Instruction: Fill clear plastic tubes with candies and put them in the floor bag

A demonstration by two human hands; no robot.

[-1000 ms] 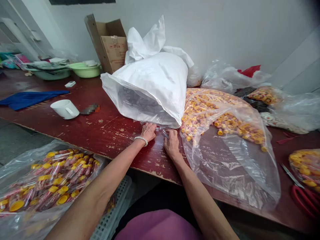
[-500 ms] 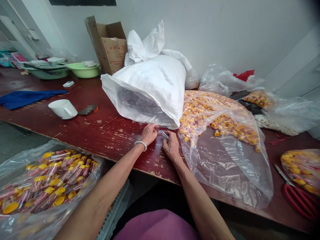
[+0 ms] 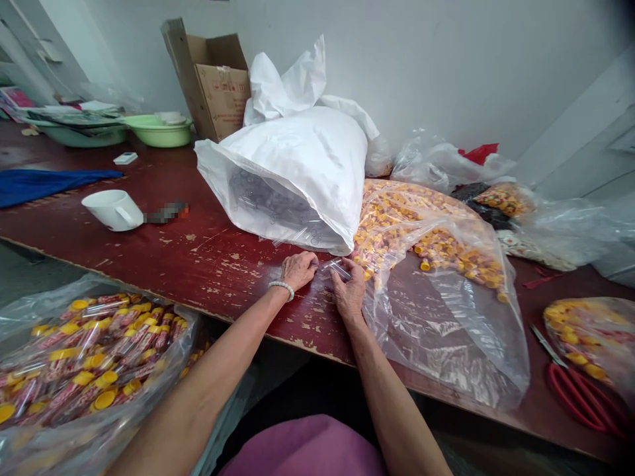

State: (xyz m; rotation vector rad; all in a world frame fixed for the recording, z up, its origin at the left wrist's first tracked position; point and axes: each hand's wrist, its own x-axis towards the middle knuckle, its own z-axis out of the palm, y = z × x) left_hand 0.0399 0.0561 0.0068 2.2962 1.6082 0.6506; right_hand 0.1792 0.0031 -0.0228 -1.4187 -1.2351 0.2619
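On the worktop (image 3: 223,264), just before the white sack (image 3: 307,142), our right hand (image 3: 350,291) grips clear tubes (image 3: 339,268); our left hand's (image 3: 298,270) hold we cannot tell. We seem to be gathering them; next calls for light, aligned fingers.

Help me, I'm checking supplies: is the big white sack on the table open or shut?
Open: the white sack lies with its mouth gaping, and clear tubes show inside.
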